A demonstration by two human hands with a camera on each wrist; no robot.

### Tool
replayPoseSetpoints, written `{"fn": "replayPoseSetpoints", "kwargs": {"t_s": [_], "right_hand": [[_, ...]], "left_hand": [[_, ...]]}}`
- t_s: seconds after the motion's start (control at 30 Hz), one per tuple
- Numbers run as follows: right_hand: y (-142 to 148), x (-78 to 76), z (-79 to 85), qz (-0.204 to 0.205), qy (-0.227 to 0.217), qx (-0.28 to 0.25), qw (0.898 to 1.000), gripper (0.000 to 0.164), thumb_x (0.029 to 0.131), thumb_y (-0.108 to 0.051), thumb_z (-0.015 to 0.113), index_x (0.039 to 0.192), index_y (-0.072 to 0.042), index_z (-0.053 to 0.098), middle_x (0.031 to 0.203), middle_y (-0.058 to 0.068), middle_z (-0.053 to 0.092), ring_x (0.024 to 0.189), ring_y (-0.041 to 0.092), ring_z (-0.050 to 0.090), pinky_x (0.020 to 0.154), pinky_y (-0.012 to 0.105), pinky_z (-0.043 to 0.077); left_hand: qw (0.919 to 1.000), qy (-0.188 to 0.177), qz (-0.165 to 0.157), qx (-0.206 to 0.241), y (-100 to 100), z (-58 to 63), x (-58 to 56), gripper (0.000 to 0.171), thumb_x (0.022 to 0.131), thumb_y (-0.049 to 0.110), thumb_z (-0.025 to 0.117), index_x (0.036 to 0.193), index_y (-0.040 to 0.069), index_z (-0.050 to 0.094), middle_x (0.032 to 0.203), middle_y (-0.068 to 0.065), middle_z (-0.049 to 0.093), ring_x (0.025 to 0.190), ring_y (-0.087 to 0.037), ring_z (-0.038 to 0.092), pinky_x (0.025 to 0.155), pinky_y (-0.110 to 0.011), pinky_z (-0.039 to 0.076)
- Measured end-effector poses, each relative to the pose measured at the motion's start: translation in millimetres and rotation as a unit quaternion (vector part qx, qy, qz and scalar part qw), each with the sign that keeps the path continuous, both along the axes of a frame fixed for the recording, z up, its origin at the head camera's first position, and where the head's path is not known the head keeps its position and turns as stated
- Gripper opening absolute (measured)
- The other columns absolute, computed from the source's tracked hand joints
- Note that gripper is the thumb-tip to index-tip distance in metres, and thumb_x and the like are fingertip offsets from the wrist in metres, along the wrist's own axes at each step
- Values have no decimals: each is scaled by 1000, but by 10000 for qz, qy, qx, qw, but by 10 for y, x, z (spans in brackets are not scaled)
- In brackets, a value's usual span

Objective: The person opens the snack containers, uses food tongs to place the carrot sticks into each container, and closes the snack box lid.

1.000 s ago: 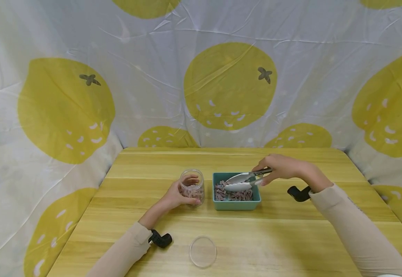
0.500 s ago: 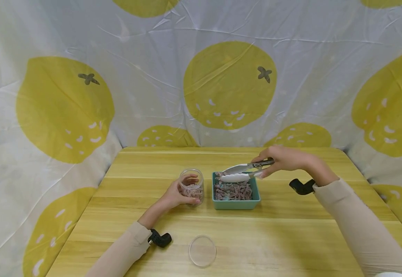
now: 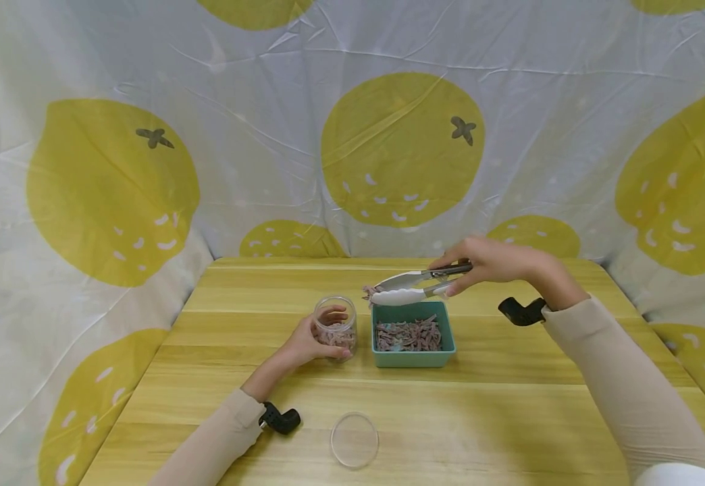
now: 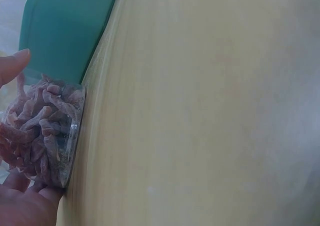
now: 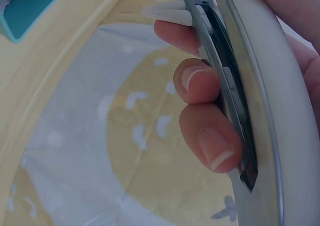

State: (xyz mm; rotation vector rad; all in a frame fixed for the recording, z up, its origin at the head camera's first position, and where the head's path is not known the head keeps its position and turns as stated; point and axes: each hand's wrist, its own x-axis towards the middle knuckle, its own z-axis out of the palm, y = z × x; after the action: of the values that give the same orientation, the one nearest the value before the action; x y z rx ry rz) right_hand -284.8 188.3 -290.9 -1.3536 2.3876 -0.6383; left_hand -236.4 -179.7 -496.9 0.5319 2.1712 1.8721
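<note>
My left hand (image 3: 306, 343) grips a clear round jar (image 3: 336, 307), upright on the table with its mouth uncovered. Brownish-pink dried strips (image 4: 40, 121) fill its lower part in the left wrist view. My right hand (image 3: 489, 260) holds metal tongs (image 3: 444, 270) with white tips, its fingers curled round the handles in the right wrist view. A small bunch of strips (image 3: 369, 293) is pinched in the tong tips, above the far left corner of the teal rectangular box (image 3: 413, 360). More strips (image 3: 410, 336) lie inside that box.
A clear round lid (image 3: 354, 440) lies flat on the wooden table (image 3: 480, 432) near its front. The teal box stands just right of the jar. A lemon-print cloth (image 3: 255, 135) hangs behind and at both sides.
My right hand has raised the tongs out of the box and moved them left, carrying a bunch of strips towards the jar. My left hand and the jar have stayed in place.
</note>
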Motion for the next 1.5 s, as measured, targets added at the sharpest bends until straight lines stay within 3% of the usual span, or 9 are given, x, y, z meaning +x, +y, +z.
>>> {"fn": "replayPoseSetpoints", "kwargs": {"t_s": [0.07, 0.33, 0.47, 0.7, 0.9, 1.23, 1.5], "right_hand": [[-40, -9, 22, -4, 33, 10, 10000, 50, 91, -25, 75, 132, 2, 63, 123, 12, 68, 70, 10, 50, 66, 30, 42], [-230, -36, 74, 36, -31, 42, 10000, 52, 90, -26, 76, 133, -2, 63, 117, 4, 70, 58, 10, 37, 58, 29, 37], [-341, -65, 66, 152, 142, 105, 9997, 52, 88, -28, 77, 133, -5, 64, 113, 0, 71, 60, 9, 41, 58, 28, 38], [-525, -95, 41, 280, 147, 202, 9993, 51, 88, -28, 78, 132, -6, 65, 116, 7, 71, 68, 12, 50, 61, 29, 41], [-622, -76, 32, 200, -108, 267, 9994, 51, 88, -24, 78, 133, -5, 64, 120, 11, 69, 66, 14, 50, 61, 29, 40], [-703, -87, -4, 339, -47, 345, 9988, 49, 88, -23, 78, 130, -3, 66, 119, 9, 69, 80, 9, 61, 67, 30, 46], [-749, -78, -4, 172, -93, 527, 9984, 50, 87, -26, 79, 131, -6, 66, 127, 9, 66, 98, 18, 64, 72, 32, 46]], "left_hand": [[10000, 9, 7, 8, 0, -1, 0, 82, 71, -8, 86, 142, 9, 49, 139, -16, 55, 129, -29, 51, 98, -26, 47], [9999, 87, 42, -51, 5, -5, -7, 82, 70, -7, 87, 141, 9, 50, 139, -15, 56, 130, -28, 51, 100, -26, 46], [10000, 58, 25, -31, -2, -7, -7, 83, 70, -7, 87, 142, 10, 49, 139, -15, 56, 130, -29, 50, 100, -26, 45], [9999, -109, -9, -89, -24, 3, 9, 87, 74, -2, 86, 148, 5, 40, 141, -15, 55, 128, -30, 52, 99, -27, 46], [9997, -181, 53, -162, -25, 18, 16, 76, 76, 1, 86, 141, 5, 48, 135, -13, 59, 120, -26, 57, 95, -31, 49], [9994, -288, 91, -184, -33, 19, 17, 73, 75, 2, 87, 138, 5, 51, 127, -12, 61, 115, -25, 59, 94, -36, 51], [9994, -299, 85, -129, -31, 34, 25, 73, 75, 1, 87, 138, 4, 50, 127, -13, 61, 115, -26, 59, 96, -36, 50]]}}
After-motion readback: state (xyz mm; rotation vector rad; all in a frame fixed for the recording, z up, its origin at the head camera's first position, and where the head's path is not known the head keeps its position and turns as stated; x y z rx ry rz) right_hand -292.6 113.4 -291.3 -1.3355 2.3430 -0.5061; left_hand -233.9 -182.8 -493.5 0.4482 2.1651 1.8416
